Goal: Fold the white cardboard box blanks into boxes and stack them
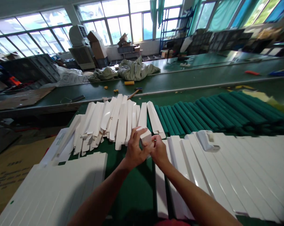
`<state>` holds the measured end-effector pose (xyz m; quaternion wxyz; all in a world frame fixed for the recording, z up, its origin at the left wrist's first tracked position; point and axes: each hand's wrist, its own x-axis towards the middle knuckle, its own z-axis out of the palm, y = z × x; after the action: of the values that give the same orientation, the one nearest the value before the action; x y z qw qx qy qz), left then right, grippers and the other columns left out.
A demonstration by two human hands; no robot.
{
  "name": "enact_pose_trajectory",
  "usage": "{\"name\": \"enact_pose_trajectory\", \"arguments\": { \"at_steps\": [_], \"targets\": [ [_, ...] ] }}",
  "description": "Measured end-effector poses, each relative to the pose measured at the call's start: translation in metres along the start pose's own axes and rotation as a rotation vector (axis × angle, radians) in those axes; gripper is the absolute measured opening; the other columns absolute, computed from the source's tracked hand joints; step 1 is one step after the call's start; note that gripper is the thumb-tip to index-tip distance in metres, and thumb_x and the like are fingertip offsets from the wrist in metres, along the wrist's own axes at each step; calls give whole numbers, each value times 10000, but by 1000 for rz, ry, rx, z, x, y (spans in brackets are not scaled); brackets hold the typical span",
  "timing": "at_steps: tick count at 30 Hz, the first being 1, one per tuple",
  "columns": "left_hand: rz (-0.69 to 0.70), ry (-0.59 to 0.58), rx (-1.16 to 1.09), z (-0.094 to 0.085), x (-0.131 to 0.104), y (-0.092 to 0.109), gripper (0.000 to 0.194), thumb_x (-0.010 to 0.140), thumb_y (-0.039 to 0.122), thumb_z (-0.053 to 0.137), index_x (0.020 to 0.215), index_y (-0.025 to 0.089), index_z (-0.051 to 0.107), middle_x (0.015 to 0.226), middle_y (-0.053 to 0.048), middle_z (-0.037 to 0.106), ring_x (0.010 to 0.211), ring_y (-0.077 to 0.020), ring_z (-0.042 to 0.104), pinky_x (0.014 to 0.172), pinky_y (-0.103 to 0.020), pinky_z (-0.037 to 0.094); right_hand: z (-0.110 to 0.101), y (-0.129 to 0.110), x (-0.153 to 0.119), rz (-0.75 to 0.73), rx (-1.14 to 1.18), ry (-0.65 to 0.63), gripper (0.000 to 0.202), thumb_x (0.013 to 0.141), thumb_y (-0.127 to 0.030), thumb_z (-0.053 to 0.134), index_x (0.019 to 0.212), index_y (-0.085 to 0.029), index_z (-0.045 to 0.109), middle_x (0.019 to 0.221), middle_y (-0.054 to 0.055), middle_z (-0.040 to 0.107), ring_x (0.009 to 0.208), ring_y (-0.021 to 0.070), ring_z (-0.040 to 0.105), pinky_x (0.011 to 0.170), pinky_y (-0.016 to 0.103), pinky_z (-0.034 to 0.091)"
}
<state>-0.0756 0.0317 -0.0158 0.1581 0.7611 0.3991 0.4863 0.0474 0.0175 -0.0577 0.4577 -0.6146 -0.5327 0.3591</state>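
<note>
Both hands meet at the middle of the view around a white carton (146,137), one end of which faces the camera. My left hand (136,147) wraps its fingers round the carton's left side and top. At the carton's lower right edge, my right hand (159,149) has its fingers pinched together. Behind the hands lie loose white folded cartons (122,121) in a spread pile. Rows of green rolls (186,116) are stacked to the right of them. Closed long white boxes (245,169) lie side by side at the right.
More long white boxes (62,188) cover the near left of the green table (132,191). A white tape dispenser (206,140) rests on the right boxes. Beyond, a green conveyor (179,78) bears crumpled sacks (134,69), a yellow block (129,83) and a hammer (134,93).
</note>
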Motion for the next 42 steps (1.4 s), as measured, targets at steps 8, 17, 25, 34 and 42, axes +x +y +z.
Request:
{"name": "enact_pose_trajectory", "arguments": {
  "at_steps": [8, 17, 25, 34, 42],
  "targets": [
    [-355, 278, 75, 20, 14, -17, 534, 734, 235, 685, 1218, 222, 461, 1119, -71, 616, 983, -221, 642, 857, -360, 535, -19, 39, -5, -69, -512, -312, 202, 886, -344, 584, 992, -177, 542, 758, 41, 676, 676, 184, 627, 615, 252, 385],
    [-867, -241, 221, 64, -16, -65, 536, 672, 205, 696, 1173, 148, 514, 1013, -117, 685, 950, -250, 673, 819, -320, 505, -51, 80, 92, 167, -954, -69, 316, 883, -270, 553, 1095, -44, 611, 1129, 260, 646, 1159, 386, 510, 943, 475, 315],
    [-882, -221, 355, 116, -49, -89, 562, 811, 300, 654, 1281, 49, 473, 1158, -213, 609, 1110, -274, 611, 940, -335, 466, -31, 94, 133, 352, -891, -139, 275, 811, -347, 620, 911, -106, 709, 1005, 202, 708, 1057, 353, 600, 970, 531, 274],
    [-538, -156, 539, 89, -45, -76, 724, 792, 275, 729, 1419, 154, 387, 1365, -185, 493, 1303, -341, 449, 1037, -499, 421, -89, 37, 124, 75, -564, -167, 306, 857, -342, 470, 882, -130, 690, 857, 80, 693, 805, 193, 618, 689, 266, 422],
    [331, -441, 349, 46, 36, -48, 1269, 630, 437, 848, 1537, 189, -5, 1556, -221, 294, 1475, -356, 209, 1151, -594, 253, -162, -63, 85, -104, -40, -693, 285, 795, -394, 638, 690, -130, 613, 576, -19, 501, 518, 83, 419, 487, 205, 299]
  ]
}}
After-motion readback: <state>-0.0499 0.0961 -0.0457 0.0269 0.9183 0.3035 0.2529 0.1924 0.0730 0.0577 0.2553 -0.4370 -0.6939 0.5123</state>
